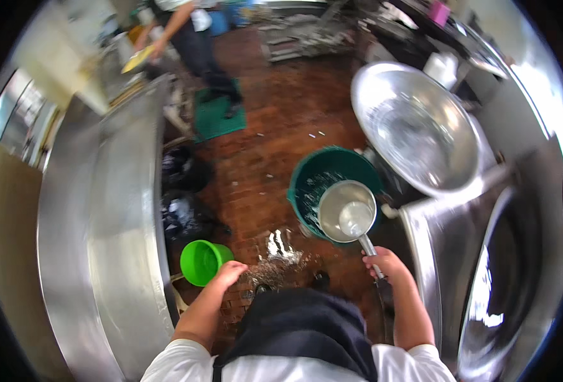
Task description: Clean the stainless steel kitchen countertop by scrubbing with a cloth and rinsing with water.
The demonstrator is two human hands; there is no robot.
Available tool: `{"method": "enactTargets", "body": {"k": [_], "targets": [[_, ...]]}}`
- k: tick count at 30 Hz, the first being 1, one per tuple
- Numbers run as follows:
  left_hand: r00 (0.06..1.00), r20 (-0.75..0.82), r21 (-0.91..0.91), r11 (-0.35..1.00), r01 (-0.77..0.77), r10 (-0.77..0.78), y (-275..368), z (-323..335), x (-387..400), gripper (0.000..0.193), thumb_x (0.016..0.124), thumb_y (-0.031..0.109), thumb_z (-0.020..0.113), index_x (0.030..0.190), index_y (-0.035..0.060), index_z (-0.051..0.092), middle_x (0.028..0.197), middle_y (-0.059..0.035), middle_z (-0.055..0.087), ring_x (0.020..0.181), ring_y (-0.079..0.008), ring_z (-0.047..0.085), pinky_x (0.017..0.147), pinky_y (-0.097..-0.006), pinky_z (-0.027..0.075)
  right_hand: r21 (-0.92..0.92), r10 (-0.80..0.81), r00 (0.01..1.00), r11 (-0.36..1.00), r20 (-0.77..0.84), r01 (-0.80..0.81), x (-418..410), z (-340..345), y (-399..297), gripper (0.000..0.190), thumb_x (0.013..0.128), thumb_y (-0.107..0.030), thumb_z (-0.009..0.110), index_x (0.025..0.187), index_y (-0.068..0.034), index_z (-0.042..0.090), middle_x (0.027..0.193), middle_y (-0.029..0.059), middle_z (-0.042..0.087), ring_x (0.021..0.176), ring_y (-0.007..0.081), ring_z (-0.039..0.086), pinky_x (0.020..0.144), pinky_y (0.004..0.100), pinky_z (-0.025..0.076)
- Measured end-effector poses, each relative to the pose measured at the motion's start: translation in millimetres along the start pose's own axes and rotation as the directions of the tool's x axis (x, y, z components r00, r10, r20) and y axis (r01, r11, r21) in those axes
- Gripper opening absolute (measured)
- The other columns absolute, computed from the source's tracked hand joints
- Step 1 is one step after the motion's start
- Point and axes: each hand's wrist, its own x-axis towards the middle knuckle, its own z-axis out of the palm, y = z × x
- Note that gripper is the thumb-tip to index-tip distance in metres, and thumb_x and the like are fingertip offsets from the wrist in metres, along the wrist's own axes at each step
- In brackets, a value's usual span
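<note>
My right hand (385, 264) is wrapped around the handle of a metal saucepan (328, 210), which has a little clear liquid at its bottom. The pan is over the near part of a dark green plastic tub (297, 184) and hides some of it. Inside the tub, water glints. My left hand (233, 273) hovers low beside a bright green bucket (196, 267), its fingers close together. Whether those fingers touch the bucket's side is unclear, and nothing shows in them.
A large metal bowl (420, 126) tilts at the right above a steel sink counter (417, 217). Black bags (186, 215) lie beneath the left steel counter (124, 200). Wet tile floor (281, 258) shines before me. Further off, a person (190, 43) holds something yellow near a green mat (219, 117).
</note>
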Motion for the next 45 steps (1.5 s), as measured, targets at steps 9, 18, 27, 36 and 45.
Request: {"method": "enactTargets", "body": {"k": [9, 18, 27, 36, 45], "targets": [[0.917, -0.209, -0.025, 0.939, 0.342, -0.340, -111.3, 38.5, -155.4, 0.058, 0.085, 0.050, 0.060, 0.117, 0.0014, 0.060, 0.113, -0.0175, 0.064, 0.106, -0.0293, 0.061, 0.092, -0.0356, 0.046, -0.747, 0.137, 0.948, 0.587, -0.286, -0.311, 366.3, 18.1, 62.0, 0.017, 0.081, -0.010, 0.063, 0.091, 0.003, 0.068, 0.076, 0.0129, 0.069, 0.062, 0.0230, 0.066, 0.055, 0.0376, 0.051], [0.977, 0.047, 0.380, 0.908, 0.176, -0.209, -17.9, 102.5, -136.6, 0.055, 0.086, 0.049, 0.055, 0.119, 0.0054, 0.058, 0.110, -0.0187, 0.064, 0.107, -0.0360, 0.058, 0.092, -0.0409, 0.046, -0.177, 0.384, 0.923, 0.906, -0.034, -0.383, 365.2, -12.8, 92.6, 0.008, 0.080, -0.010, 0.066, 0.086, -0.004, 0.066, 0.069, 0.0057, 0.063, 0.055, 0.0182, 0.058, 0.050, 0.0358, 0.046], [0.449, 0.325, 0.739, 0.072, -0.670, 0.832, 285.3, 129.0, 26.8, 0.045, 0.085, 0.043, 0.060, 0.114, 0.0085, 0.062, 0.128, -0.0178, 0.053, 0.115, -0.0352, 0.053, 0.096, -0.0470, 0.044, 0.203, -0.154, 0.947, 0.974, 0.281, 0.099, 45.3, -47.7, 25.0, 0.038, 0.082, -0.012, 0.068, 0.119, -0.010, 0.058, 0.072, -0.0017, 0.057, 0.052, 0.0061, 0.050, 0.047, 0.0205, 0.042], [0.532, 0.716, 0.647, -0.144, -0.749, 0.451, 419.3, 236.9, 12.3, 0.027, 0.079, 0.015, 0.056, 0.099, 0.0043, 0.069, 0.107, -0.0189, 0.066, 0.099, -0.0313, 0.065, 0.088, -0.0398, 0.049, 0.082, -0.347, 0.937, 0.934, -0.032, 0.348, -158.1, -58.0, 30.6, 0.022, 0.079, -0.014, 0.067, 0.098, -0.006, 0.058, 0.074, -0.0010, 0.056, 0.059, 0.0085, 0.052, 0.056, 0.0248, 0.042], [0.292, 0.517, 0.105, 0.279, -0.954, 0.804, 419.7, 224.9, -115.7, 0.015, 0.077, 0.019, 0.054, 0.074, 0.0067, 0.062, 0.076, -0.0142, 0.065, 0.074, -0.0323, 0.063, 0.066, -0.0413, 0.049, 0.389, -0.210, 0.899, 0.846, -0.385, 0.364, -217.6, -90.9, 119.3, 0.043, 0.075, -0.007, 0.070, 0.116, -0.005, 0.058, 0.073, 0.0010, 0.058, 0.055, 0.0101, 0.054, 0.051, 0.0234, 0.043]]}}
